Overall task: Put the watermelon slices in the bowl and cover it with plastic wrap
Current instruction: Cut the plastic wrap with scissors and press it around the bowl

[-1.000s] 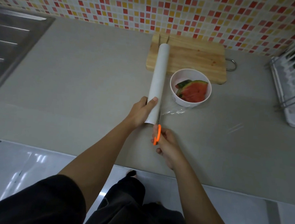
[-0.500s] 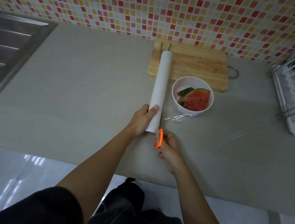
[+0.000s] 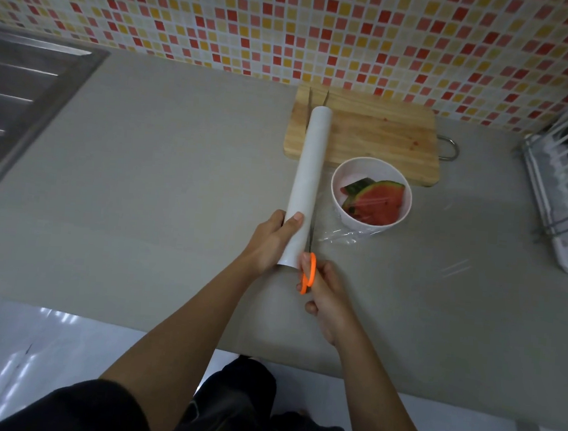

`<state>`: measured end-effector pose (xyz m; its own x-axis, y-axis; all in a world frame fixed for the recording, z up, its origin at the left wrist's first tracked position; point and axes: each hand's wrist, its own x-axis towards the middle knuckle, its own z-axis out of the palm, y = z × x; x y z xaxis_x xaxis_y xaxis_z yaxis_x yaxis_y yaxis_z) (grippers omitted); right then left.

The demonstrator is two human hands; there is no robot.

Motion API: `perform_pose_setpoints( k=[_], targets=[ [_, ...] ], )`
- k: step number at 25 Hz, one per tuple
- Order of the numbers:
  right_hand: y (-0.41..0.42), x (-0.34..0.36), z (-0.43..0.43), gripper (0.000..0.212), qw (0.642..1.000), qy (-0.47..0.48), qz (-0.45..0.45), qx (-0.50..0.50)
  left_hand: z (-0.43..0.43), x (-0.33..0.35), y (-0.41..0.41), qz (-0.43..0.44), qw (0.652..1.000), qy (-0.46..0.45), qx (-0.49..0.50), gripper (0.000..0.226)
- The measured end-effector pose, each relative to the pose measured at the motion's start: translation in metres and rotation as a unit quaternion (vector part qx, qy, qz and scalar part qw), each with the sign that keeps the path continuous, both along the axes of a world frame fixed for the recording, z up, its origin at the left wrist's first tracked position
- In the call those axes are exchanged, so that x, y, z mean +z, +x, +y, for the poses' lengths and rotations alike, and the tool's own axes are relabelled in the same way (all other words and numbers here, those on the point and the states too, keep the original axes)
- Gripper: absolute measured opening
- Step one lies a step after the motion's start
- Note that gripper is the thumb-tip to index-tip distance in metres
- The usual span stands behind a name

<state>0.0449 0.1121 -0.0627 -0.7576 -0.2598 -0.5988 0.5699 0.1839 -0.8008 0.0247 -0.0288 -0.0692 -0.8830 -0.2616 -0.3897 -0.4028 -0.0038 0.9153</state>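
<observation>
On counter: left hand grips wrap roll, right hand grips scissors beside it. Risk: loose film bunches, snags, tears ragged near bowl.

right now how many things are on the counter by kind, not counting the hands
cutting board: 1
bowl: 1
watermelon slices: 2 visible
plastic wrap roll: 1
scissors: 1
dish rack: 1
total: 7
</observation>
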Motion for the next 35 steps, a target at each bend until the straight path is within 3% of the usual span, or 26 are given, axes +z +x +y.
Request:
perform_pose_setpoints(
  k=[4,16,31,35],
  targets=[
    [0.016,-0.008,0.008,0.056,0.999,0.006,-0.028,0.014,-0.003,-0.003,0.001,-0.001,1.000,0.003,-0.006,0.050],
    [-0.024,0.001,-0.006,0.033,0.999,-0.022,0.030,0.008,-0.002,-0.003,0.000,0.003,1.000,0.005,-0.006,0.053],
    [-0.066,-0.001,-0.028,0.017,0.993,-0.061,0.096,-0.033,-0.007,-0.001,0.010,-0.006,1.000,0.008,-0.024,0.041],
    [-0.080,-0.002,-0.037,0.021,0.996,-0.051,0.059,-0.043,-0.009,0.000,0.018,-0.017,0.999,-0.002,-0.035,0.045]
  ],
)
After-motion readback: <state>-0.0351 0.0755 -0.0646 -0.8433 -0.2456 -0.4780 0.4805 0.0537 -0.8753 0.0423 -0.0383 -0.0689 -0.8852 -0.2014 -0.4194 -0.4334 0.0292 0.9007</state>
